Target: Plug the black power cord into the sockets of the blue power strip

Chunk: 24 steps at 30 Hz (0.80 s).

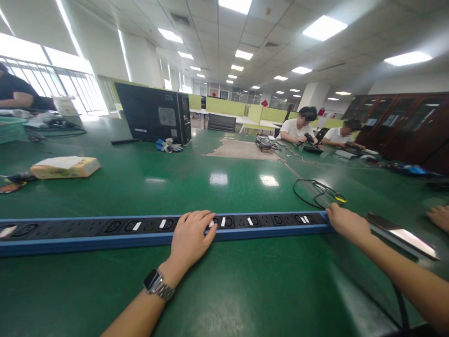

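Note:
A long blue power strip [115,239] with a black socket face lies across the green table in front of me, running out past the left edge of the view. Small white labels stick to several spots along its sockets. My left hand [191,234], with a metal-band watch on the wrist, is laid over the middle of the strip, its fingers over the far side and its thumb to the right. At the strip's right end, my right hand [345,223] grips the tip; its fingertips are partly hidden.
Behind the right end lies a coiled black cable [317,193]. A dark flat panel [403,234] sits right of my right hand, near another person's hand [439,217]. Farther back are a tissue pack [66,167], gloves [169,145] and a black computer tower [154,112]. Other people sit around the table.

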Each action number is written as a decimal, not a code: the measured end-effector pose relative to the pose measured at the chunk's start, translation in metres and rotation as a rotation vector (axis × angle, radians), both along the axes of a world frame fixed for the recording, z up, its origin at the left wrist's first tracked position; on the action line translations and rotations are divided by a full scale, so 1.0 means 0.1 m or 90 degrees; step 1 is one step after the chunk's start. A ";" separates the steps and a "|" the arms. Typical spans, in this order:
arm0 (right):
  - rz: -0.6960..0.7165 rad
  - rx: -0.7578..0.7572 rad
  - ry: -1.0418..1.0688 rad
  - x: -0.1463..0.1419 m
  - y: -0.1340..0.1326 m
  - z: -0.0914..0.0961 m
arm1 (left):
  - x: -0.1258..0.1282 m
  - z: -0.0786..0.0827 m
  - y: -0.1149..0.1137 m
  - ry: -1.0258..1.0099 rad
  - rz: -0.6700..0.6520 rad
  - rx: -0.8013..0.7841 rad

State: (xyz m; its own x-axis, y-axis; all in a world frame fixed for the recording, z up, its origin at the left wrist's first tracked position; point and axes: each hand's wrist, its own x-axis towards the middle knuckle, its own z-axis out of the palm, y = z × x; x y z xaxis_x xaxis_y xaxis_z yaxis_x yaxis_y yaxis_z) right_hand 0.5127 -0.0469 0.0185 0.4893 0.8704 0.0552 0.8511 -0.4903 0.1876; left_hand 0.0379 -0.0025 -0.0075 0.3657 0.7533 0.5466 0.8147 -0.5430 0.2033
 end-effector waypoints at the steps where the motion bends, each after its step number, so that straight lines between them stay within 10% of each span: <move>1: -0.010 0.007 0.002 0.00 -0.01 -0.02 | 0.00 0.00 0.00 0.001 0.001 0.002; 16: -0.050 0.036 0.018 -0.06 -0.02 -0.10 | -0.01 -0.01 0.01 -0.006 -0.004 0.003; 20: -0.034 0.052 0.080 0.14 0.03 0.24 | 0.00 -0.01 0.02 0.000 0.001 -0.003; 24: -0.187 0.330 0.024 0.56 0.02 0.80 | 0.00 -0.01 0.02 -0.001 0.001 -0.002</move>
